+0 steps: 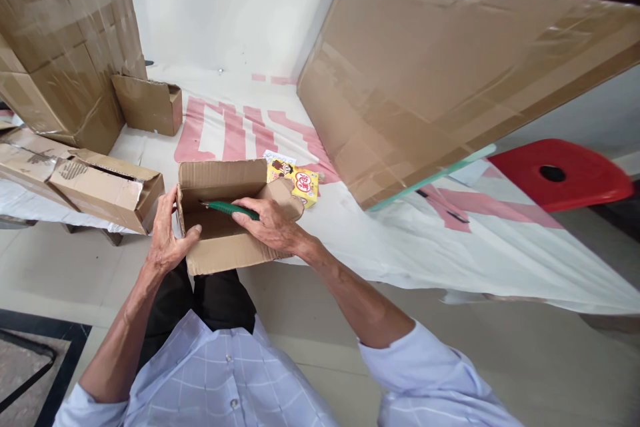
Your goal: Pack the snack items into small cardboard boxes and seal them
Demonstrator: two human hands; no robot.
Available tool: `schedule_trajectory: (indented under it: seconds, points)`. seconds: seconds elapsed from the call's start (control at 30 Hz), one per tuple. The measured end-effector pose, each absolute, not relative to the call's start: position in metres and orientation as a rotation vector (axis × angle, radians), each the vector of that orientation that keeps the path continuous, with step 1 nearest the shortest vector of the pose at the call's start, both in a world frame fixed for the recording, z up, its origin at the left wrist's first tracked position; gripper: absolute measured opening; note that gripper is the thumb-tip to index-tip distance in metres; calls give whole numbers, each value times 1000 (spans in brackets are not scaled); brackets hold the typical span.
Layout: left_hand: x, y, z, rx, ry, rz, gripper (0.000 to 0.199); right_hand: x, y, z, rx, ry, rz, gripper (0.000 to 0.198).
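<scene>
An open cardboard box [227, 250] with its flaps spread is tilted at the table's front edge, above my lap. My left hand [169, 230] grips its left wall, thumb inside and fingers around the outside. Over the box's opening, my right hand [270, 224] is closed around a green utility knife [225, 207]. The knife's metal tip points left, towards the inner left wall; whether it touches the cardboard I cannot tell. Just behind the box's right flap lies a yellow printed packet [306, 186], partly covered by that flap.
A large cardboard sheet [425, 80] leans across the table's right side. Taped cartons [55, 34] stack at the left, with a long carton [105, 187] along the front and a small one [150, 106] behind. A red stool [575, 174] stands right of the white-and-pink cloth [380, 240].
</scene>
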State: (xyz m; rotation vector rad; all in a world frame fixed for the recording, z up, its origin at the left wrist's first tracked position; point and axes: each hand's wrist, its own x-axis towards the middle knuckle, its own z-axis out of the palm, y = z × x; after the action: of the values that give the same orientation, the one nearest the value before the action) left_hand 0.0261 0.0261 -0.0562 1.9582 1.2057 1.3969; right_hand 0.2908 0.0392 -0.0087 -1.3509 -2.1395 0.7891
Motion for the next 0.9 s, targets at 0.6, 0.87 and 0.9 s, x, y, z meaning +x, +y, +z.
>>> schedule_trajectory:
  seconds: [0.6,0.87,0.9]
  points:
    - [26,23,-55,1967,1209,1402,77,289,37,-12,-1348,-2149,760,26]
    - [25,23,-57,1980,1217,1401,78,289,35,-11,-1326,-2148,758,26]
    - [25,23,-57,1980,1210,1401,77,289,35,-11,-1323,-2149,756,26]
